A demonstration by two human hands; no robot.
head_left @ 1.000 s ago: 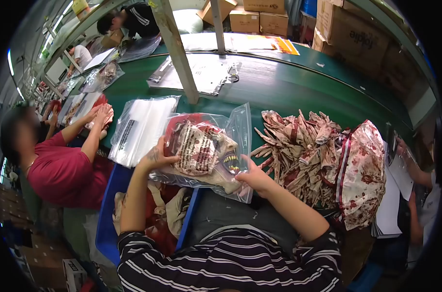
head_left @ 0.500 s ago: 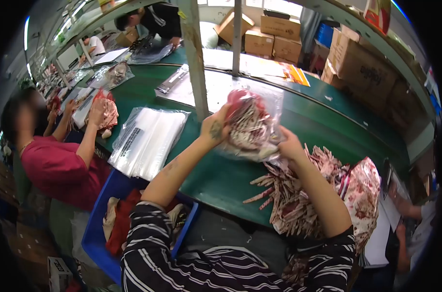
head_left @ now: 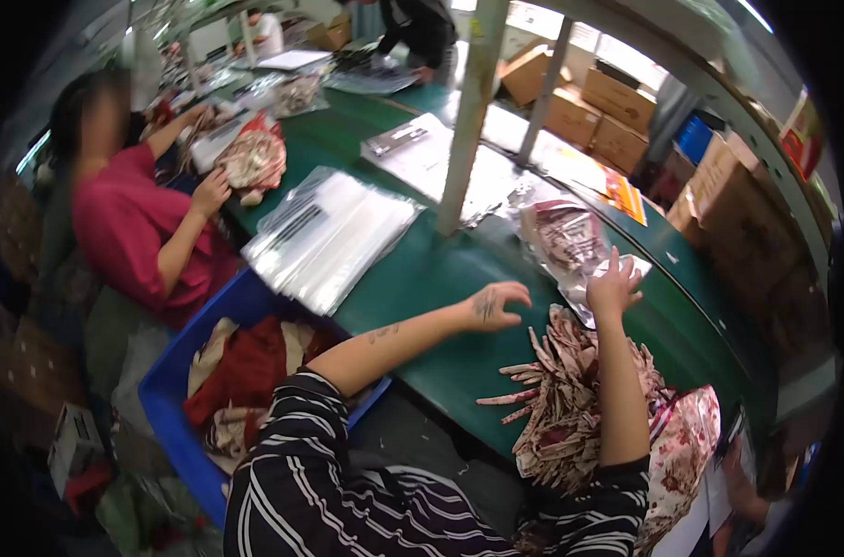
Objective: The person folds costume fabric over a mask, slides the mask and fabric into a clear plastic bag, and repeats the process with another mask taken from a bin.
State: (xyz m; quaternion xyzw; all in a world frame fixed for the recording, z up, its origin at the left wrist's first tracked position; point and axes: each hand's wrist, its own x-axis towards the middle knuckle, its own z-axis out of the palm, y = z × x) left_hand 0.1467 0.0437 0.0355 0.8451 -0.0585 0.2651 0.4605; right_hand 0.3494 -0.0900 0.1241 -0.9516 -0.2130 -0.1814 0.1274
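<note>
My left hand (head_left: 501, 306) hovers above the green table (head_left: 422, 320), fingers apart and slightly curled, holding nothing. My right hand (head_left: 615, 290) is at the near end of a clear plastic bag (head_left: 563, 237), fingers spread; whether it touches the bag I cannot tell. Inside the bag is a dark red and pale, ridged, mask-like piece. Under my right forearm lies a heap of pale, red-stained rubbery pieces (head_left: 557, 408) with long finger-like strands. Beside that heap is a pale, red-spattered sheet-like piece (head_left: 687, 446).
Flat clear plastic bags (head_left: 334, 241) lie stacked left of centre. A blue bin (head_left: 162, 399) with red and pale pieces stands at the table's near edge. A metal post (head_left: 473, 121) rises from the table. A co-worker in a red shirt (head_left: 153, 232) handles a similar piece (head_left: 253, 153).
The filled bag has left my hands' grip and lies farther back on the table. My left hand has let go and drawn back. The view has turned left.
</note>
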